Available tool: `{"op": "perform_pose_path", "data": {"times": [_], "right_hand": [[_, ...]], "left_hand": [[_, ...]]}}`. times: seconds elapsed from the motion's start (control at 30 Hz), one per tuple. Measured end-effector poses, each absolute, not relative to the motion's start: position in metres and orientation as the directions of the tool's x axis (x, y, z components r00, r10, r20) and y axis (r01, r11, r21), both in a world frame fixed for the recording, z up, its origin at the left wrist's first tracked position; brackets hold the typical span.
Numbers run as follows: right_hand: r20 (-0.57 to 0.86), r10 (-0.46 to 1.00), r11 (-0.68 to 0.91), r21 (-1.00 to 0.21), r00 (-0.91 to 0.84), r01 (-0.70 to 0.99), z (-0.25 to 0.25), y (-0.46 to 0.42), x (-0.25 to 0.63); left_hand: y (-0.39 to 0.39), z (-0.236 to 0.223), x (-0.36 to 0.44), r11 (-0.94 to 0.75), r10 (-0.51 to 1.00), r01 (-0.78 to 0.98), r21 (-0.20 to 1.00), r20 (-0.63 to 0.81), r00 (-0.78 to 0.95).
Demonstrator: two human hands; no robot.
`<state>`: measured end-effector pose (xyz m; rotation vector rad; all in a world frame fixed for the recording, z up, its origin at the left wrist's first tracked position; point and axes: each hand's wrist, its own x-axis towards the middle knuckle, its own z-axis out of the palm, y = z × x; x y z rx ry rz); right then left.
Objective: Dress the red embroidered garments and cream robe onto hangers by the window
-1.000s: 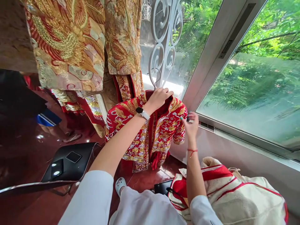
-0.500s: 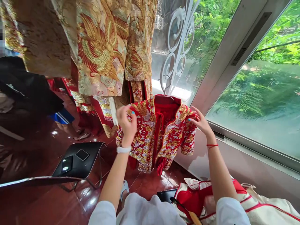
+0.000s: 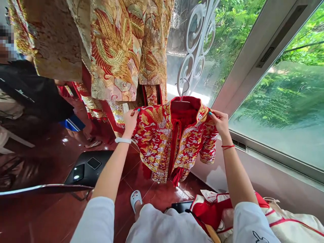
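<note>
A small red jacket with gold and silver embroidery hangs in front of me on a hanger. My left hand pinches its shoulder and upper sleeve on the left side. On the opposite shoulder, my right hand grips the cloth between thumb and fingers. Between the two hands the jacket is spread, its front open at the neck and red ties dangling down the middle. What the hanger hook rests on is hard to make out; it overlaps the white window grille.
Long gold embroidered garments hang at upper left. A black chair bears two phone-like devices. White and red cloth lies at lower right, below the window. Another person in black is at far left.
My left hand has moved left and closed on the jacket's shoulder. My right hand has closed on the other shoulder. The jacket is now spread wider.
</note>
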<state>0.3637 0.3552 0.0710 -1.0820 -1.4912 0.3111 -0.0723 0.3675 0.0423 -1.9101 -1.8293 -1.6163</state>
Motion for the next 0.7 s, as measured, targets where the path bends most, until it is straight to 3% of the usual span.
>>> {"op": "perform_pose_path", "data": {"times": [0.13, 0.27, 0.4, 0.47, 0.57, 0.63, 0.7], "right_hand": [[0.674, 0.729, 0.545, -0.678, 0.121, 0.494, 0.073, 0.358, 0.352], [0.59, 0.805, 0.528, -0.664, -0.063, 0.53, 0.07, 0.364, 0.353], [0.548, 0.82, 0.55, -0.678, -0.164, 0.487, 0.07, 0.363, 0.369], [0.604, 0.791, 0.55, -0.634, -0.095, 0.544, 0.065, 0.351, 0.367], [0.77, 0.611, 0.449, -0.529, 0.184, 0.72, 0.042, 0.318, 0.337], [0.798, 0.512, 0.347, -0.532, 0.319, 0.773, 0.021, 0.295, 0.304], [0.736, 0.641, 0.291, -0.495, 0.217, 0.819, 0.005, 0.282, 0.27]], "left_hand": [[0.347, 0.013, -0.035, -0.171, 0.545, 0.688, 0.705, 0.65, -0.531], [0.327, -0.014, -0.017, -0.159, 0.55, 0.596, 0.787, 0.572, -0.608], [0.293, -0.025, -0.016, -0.181, 0.455, 0.708, 0.683, 0.696, -0.555], [0.273, -0.035, -0.008, -0.19, 0.447, 0.775, 0.603, 0.756, -0.478], [0.255, -0.051, 0.021, -0.209, 0.596, 0.819, 0.534, 0.734, -0.326], [0.258, -0.053, 0.045, -0.188, 0.691, 0.828, 0.528, 0.67, -0.27], [0.27, -0.045, 0.064, -0.144, 0.725, 0.839, 0.525, 0.633, -0.272]]}}
